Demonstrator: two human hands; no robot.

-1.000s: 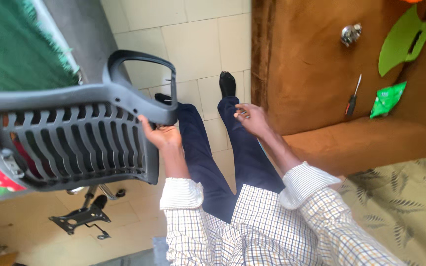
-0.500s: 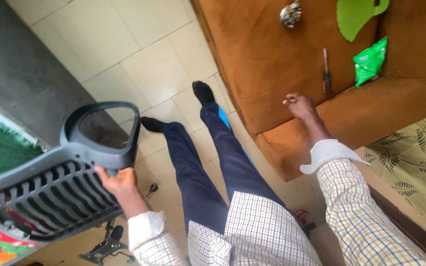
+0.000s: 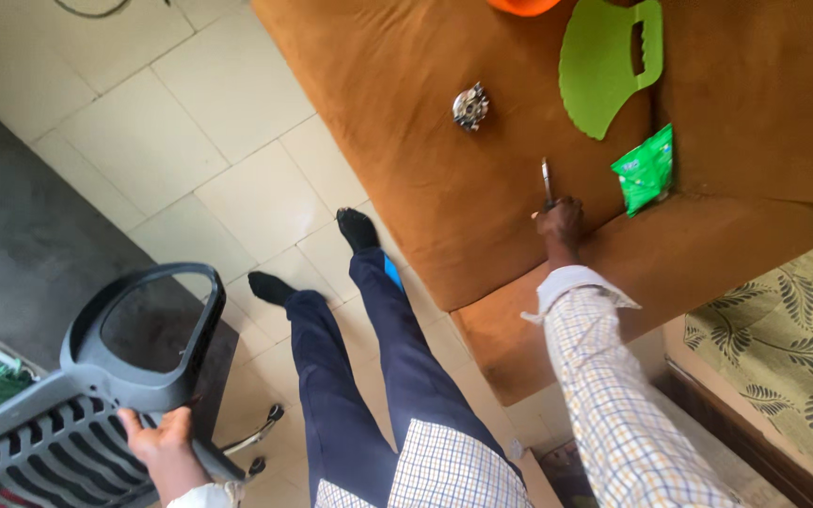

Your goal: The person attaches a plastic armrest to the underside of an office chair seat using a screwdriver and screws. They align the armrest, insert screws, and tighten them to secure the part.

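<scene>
Left hand (image 3: pixel 164 450): grip closed around the lower frame of the grey slatted plastic chair back (image 3: pixel 77 414), still held at the lower left as before. Right hand (image 3: pixel 559 222): fingers curled onto the handle of the slim metal-shafted screwdriver (image 3: pixel 546 181) lying on the brown upholstered sofa seat (image 3: pixel 397 113); half a second ago it rested at the seat's edge, short of the tool. Beside it lie a green foil packet (image 3: pixel 646 169) and a green plastic panel (image 3: pixel 604 61).
</scene>
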